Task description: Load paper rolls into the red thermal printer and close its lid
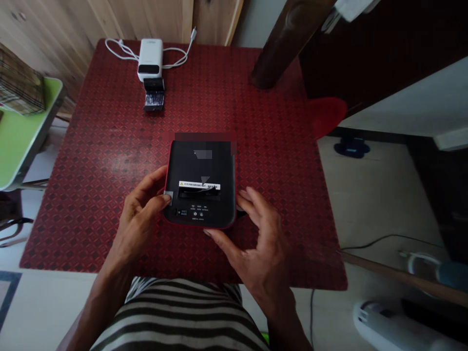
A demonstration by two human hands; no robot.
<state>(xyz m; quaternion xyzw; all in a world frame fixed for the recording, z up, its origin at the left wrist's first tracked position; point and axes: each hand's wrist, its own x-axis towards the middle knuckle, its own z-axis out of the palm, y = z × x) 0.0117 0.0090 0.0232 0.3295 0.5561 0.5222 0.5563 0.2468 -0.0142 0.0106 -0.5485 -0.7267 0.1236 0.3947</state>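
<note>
The head view looks down on a black machine (199, 163) with red trim, sitting near the middle of the tabletop's near edge, on a red patterned tabletop (91, 161). The left hand (141, 219) grips the machine's left side, its fingers curled closed over the edge. The right hand (258, 243) is spread open around the near right corner, its thumb at the near edge and its fingers along the right side.

Toward the far edge lie a white power bank (149, 59) with a white cable (120, 50) looped on both sides and a small black packet (154, 100) just in front. A dark wooden post (278, 48) stands at the far right corner. A woven basket (20, 85) sits on a green table (22, 146) beyond the left edge.
</note>
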